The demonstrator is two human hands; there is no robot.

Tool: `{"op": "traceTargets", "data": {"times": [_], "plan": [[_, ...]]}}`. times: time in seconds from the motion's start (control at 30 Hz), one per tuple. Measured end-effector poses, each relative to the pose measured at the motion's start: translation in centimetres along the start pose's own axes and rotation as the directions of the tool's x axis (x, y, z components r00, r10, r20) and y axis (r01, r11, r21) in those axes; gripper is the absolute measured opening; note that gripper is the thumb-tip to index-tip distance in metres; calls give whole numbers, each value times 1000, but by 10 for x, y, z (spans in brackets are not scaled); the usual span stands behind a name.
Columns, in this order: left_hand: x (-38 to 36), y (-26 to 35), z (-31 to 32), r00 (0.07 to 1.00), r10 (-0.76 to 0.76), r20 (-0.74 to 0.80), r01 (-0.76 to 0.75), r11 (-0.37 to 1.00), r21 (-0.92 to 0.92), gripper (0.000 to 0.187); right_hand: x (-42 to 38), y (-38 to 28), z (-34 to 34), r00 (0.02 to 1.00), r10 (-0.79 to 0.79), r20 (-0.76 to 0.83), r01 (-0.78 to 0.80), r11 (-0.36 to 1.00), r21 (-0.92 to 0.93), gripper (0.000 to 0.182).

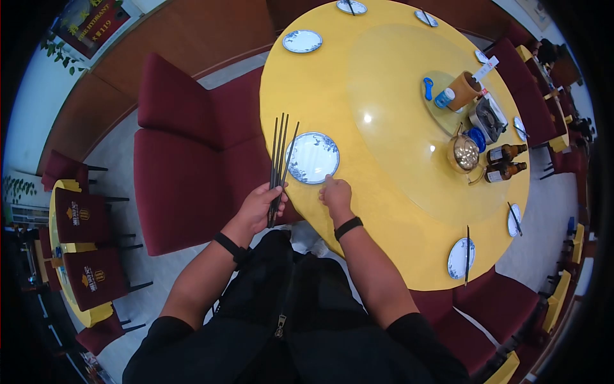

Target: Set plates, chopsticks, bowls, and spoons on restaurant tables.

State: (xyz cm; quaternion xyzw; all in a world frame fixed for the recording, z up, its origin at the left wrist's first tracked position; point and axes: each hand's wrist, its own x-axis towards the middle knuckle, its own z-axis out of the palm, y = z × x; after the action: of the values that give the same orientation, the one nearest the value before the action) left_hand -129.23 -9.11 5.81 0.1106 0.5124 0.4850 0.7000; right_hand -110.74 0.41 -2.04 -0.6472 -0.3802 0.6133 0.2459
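Several dark chopsticks (pixel 279 150) stick up from my left hand (pixel 267 203), whose fingers are wrapped round them just off the table's near edge. A white plate with a blue floral pattern (pixel 313 158) lies on the yellow tablecloth (pixel 390 249), right of the chopsticks. My right hand (pixel 336 194) is closed at the plate's lower right rim, with the index finger and thumb at the rim. Whether it pinches the rim or only touches it, I cannot tell.
A teapot (pixel 464 153), brown bottles (pixel 505 173), a portable stove (pixel 487 120) and a brown container (pixel 464 91) stand at the right. Another plate (pixel 302 41) lies farther up; one with chopsticks (pixel 460 258) lies lower right. Maroon chairs (pixel 185 185) border the table.
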Motion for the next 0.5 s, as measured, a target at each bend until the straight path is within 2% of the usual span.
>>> {"op": "traceTargets", "data": {"times": [0.07, 0.13, 0.17, 0.2, 0.23, 0.37, 0.47, 0.5], "plan": [[5, 0, 6, 999, -33, 29, 33, 999, -1, 20, -20, 0, 7, 986, -143, 83, 138, 989, 62, 33], [12, -4, 10, 996, -78, 53, 76, 996, 36, 17, -41, -6, 21, 953, -228, 201, 166, 944, 286, 34], [16, -8, 11, 994, -87, 60, 83, 994, 74, 16, -52, -18, 23, 924, -195, 328, 55, 919, 392, 31], [17, -7, 16, 992, -112, 62, 104, 987, 120, 14, -50, -18, 21, 888, -152, 433, -31, 921, 387, 29], [20, -8, 15, 980, -150, 129, 138, 986, 99, 15, -50, -20, 20, 837, -109, 536, -118, 921, 371, 27], [20, -8, 29, 976, -169, 137, 147, 976, 159, 21, -52, -20, 12, 867, -118, 483, -142, 872, 468, 22], [28, -9, 26, 985, -157, 72, 141, 973, 184, 23, -43, -18, 9, 966, -81, 247, -68, 837, 543, 20], [33, -8, 23, 989, -145, 29, 136, 969, 204, 24, -40, -19, 6, 965, -84, 247, -66, 838, 541, 20]]}}
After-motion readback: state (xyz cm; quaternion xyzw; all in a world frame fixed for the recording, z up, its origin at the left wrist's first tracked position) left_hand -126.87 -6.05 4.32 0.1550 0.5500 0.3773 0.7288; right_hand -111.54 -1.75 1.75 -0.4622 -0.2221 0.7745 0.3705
